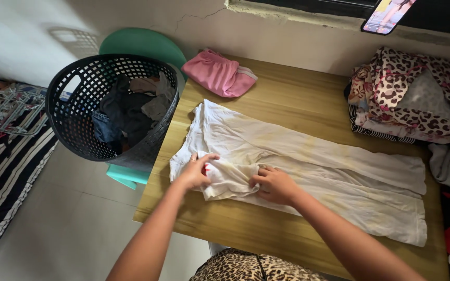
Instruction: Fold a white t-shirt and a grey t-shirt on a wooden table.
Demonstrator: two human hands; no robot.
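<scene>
Head view looks down past a leopard-print garment [240,266] worn at the lap, at the bottom edge, to a wooden table [287,99] where a pair of white trousers [319,171] lies spread flat, waistband toward the left and legs running out to the right. The left hand [194,174] pinches a small turned-over flap of the waist end, fingers closed on the cloth beside a small red tag, shape unclear. The right hand [274,184] rests just beside it, fingers curled and pressing the same flap down. Judging by how things lie, folding has barely begun: only this one corner is doubled over, while both legs remain at full length, with faint yellowish staining along them. Left of the table, a black plastic laundry basket [74,119] sits on a green chair [141,44] and holds a jumble of dark and grey clothes, so more appears to be waiting. Farther back on the table, a folded pink garment [220,73] lies near the wall, seemingly already done. At the right, a heap topped by a leopard-print fabric [412,88] rests over striped pieces. A phone [389,13] with a lit screen leans on the window ledge at the top. No packages or signs show anywhere.
</scene>
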